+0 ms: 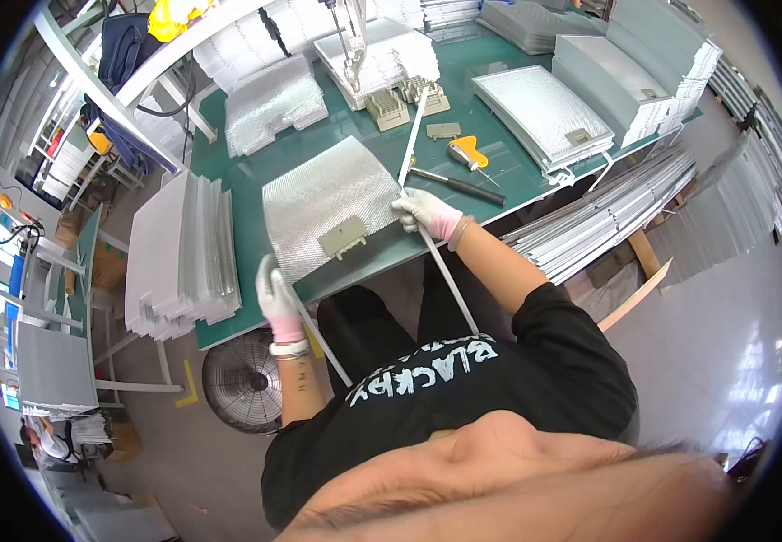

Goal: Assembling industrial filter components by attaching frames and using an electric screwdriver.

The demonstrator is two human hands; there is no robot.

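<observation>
A silver mesh panel (330, 194) lies flat on the green table, with a beige plastic plate (342, 237) at its near edge. In my gloved right hand (427, 215), closed beside the panel's right edge, is a long thin white strip (448, 285). It runs from the far side of the table back toward my body. My gloved left hand (275, 296) is at the panel's near left corner, closed round a second thin strip (321, 343) that slants toward my lap. The fingertips of that hand are partly hidden. A black-handled hammer (459, 184) rests just right of the right hand.
A yellow-handled screwdriver (469, 154) and another beige plate (443, 131) lie beyond the hammer. Beige parts (388, 110) sit farther back. Stacked panels stand left (183, 253) and right (544, 117). Bundled metal strips (608, 212) lie right of the table; a floor fan (245, 381) stands below left.
</observation>
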